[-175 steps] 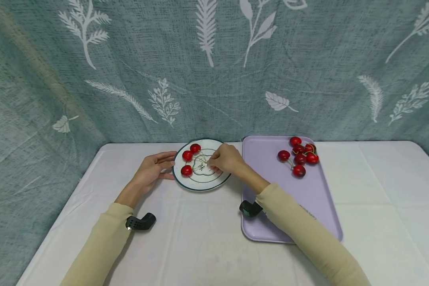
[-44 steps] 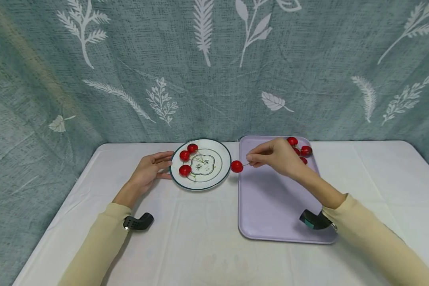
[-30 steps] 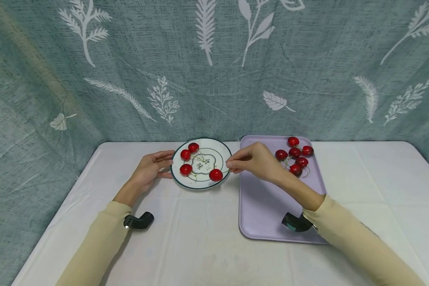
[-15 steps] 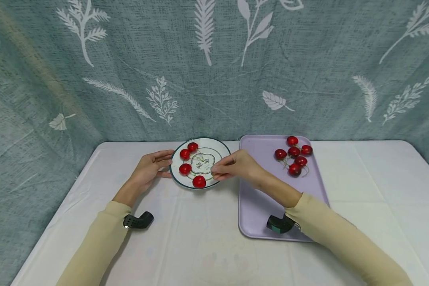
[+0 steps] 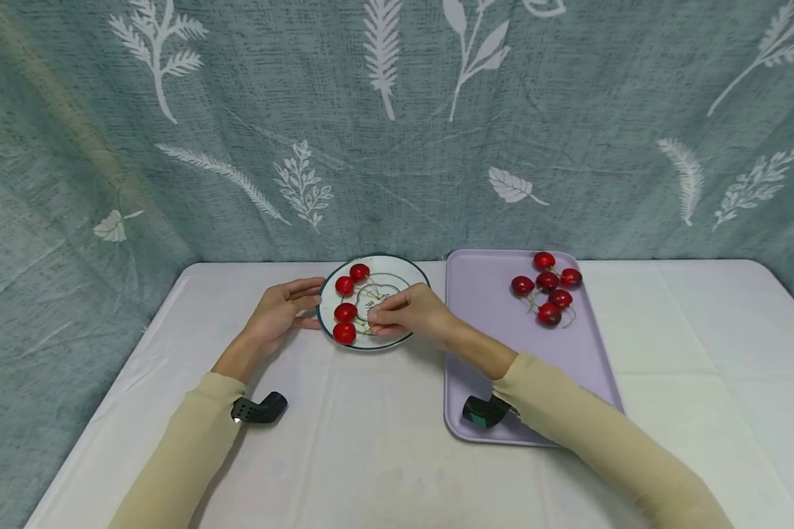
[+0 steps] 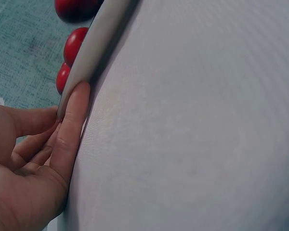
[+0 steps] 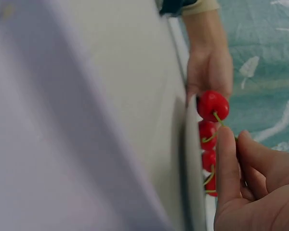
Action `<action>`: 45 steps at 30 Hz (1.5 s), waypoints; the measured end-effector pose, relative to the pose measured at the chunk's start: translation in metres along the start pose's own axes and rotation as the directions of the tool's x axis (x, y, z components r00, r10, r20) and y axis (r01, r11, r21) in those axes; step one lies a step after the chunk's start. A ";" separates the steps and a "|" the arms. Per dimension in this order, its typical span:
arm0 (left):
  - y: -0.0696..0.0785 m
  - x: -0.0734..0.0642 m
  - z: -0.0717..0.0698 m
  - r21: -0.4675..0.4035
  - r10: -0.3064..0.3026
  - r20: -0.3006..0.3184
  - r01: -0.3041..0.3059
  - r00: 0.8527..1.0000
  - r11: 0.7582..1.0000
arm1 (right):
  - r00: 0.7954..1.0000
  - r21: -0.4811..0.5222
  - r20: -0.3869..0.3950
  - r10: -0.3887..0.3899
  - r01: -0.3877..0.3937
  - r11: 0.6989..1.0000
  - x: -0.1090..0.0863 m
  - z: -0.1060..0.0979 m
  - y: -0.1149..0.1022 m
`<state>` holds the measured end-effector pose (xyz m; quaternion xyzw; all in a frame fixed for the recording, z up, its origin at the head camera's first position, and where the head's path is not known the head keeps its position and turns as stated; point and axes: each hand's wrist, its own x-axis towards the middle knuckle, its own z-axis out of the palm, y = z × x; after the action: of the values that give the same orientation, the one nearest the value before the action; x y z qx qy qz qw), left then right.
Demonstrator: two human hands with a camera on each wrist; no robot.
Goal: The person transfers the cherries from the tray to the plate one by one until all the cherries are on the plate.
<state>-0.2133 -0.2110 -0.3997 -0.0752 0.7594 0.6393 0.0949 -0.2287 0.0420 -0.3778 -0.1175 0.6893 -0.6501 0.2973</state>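
Observation:
My right hand [image 5: 412, 314] pinches the green stem of a red cherry [image 5: 344, 333] low over the near left part of a white plate [image 5: 397, 273] with a dark rim. In the right wrist view the stem of that cherry [image 7: 213, 105] runs between thumb and forefinger. Three other cherries [image 5: 345, 312] lie along the plate's left side, stems toward the middle. My left hand [image 5: 275, 316] holds the plate's left edge; in the left wrist view its thumb meets the rim and a finger [image 6: 70, 130] lies against the plate's underside.
A lilac tray [image 5: 503, 353] lies right of the plate, under the right forearm. Several cherries [image 5: 548, 281] with stems are grouped in its far right part. A white cloth [image 5: 344, 455] covers the table, and a green leaf-patterned curtain [image 5: 397, 184] hangs behind.
My right hand has carried the cherry by its stem from over the tray leftward across the plate to beside the other cherries. My left hand stays at the plate's edge.

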 end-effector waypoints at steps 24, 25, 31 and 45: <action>0.002 0.001 0.000 -0.009 -0.005 0.014 0.005 1.000 1.000 | 0.972 -0.165 -0.222 -0.076 0.039 0.985 0.028 -0.003 0.000; 0.002 0.001 0.000 -0.008 -0.002 0.015 0.002 1.000 1.000 | 0.971 -0.167 -0.225 -0.079 0.041 0.985 0.028 -0.003 0.000; 0.002 0.001 0.001 0.001 0.004 0.010 -0.004 1.000 1.000 | 0.961 -0.220 -0.251 -0.113 0.057 0.974 0.030 -0.005 -0.001; 0.001 0.000 0.000 -0.002 0.008 0.008 -0.008 1.000 1.000 | 0.969 -0.272 -0.227 -0.097 0.033 0.962 0.034 -0.006 -0.002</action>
<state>-0.2139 -0.2109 -0.3985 -0.0698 0.7587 0.6406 0.0954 -0.2592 0.0281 -0.3845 -0.1004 0.7968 -0.5703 0.1725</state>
